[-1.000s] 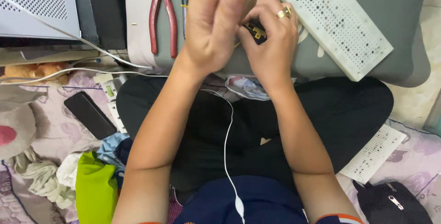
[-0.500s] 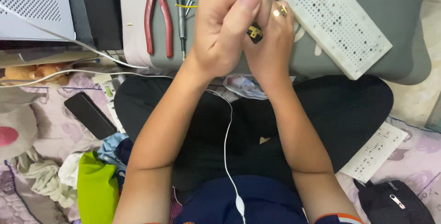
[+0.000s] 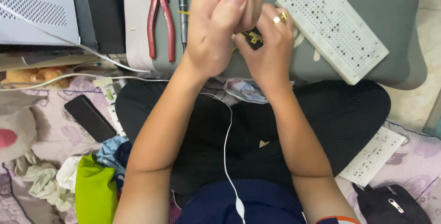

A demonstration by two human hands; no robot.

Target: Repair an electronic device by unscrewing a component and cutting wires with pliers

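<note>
Pinching small black-and-brass component (image 3: 253, 38) between both hands (image 3: 243, 35), red-handled pliers (image 3: 160, 19), perforated white breadboard (image 3: 339, 24) nearby

Red-handled pliers (image 3: 160, 19) and screwdriver (image 3: 183, 12) close left, white perforated board (image 3: 339, 26) right, bare grey pad (image 3: 404, 3) beyond.

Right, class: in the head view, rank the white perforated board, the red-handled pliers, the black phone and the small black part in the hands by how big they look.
1. white perforated board
2. red-handled pliers, cut off by the top edge
3. black phone, close to the pliers, so that order is unsure
4. small black part, pinched between left hand and right hand
</note>
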